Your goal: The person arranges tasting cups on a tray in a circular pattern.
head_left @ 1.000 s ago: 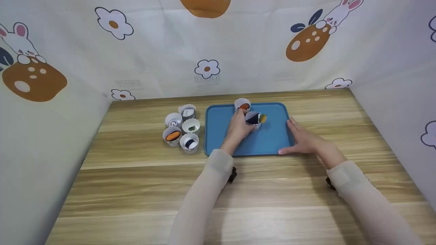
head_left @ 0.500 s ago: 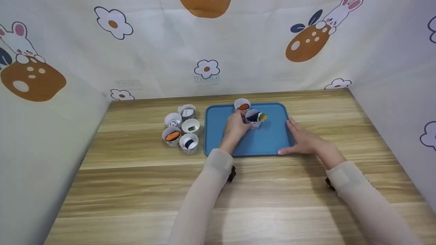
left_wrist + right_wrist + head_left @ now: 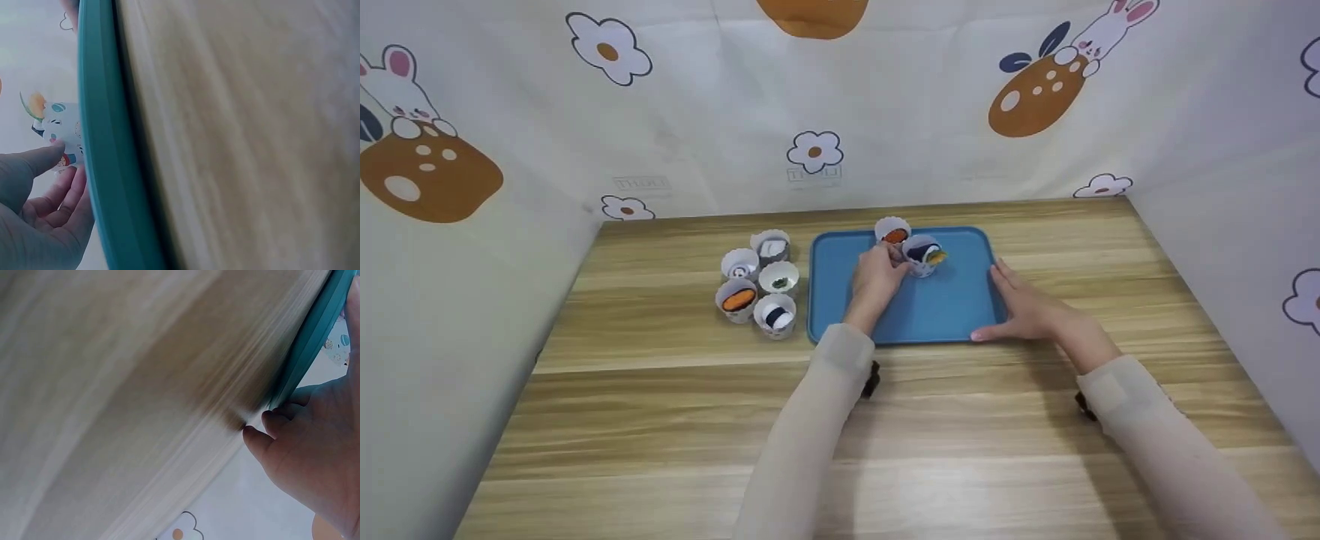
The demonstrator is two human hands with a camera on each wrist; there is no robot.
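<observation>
Sushi cup (image 3: 922, 256) sits on our blue tray (image 3: 952, 311), pinched at its rim by our left hand (image 3: 877, 276); our right hand (image 3: 1024, 304) lies flat, fingers straight, against the tray's right edge. We count two cups on the tray, five (image 3: 757, 277) on the desk (image 3: 660, 420).

A wooden table (image 3: 660, 390) carries a cluster of five white paper cups (image 3: 757, 285) near its back left. Behind the table hangs a pale cloth backdrop (image 3: 930, 105) printed with flowers, rabbits and brown eggs; the same cloth stands at the table's sides.
</observation>
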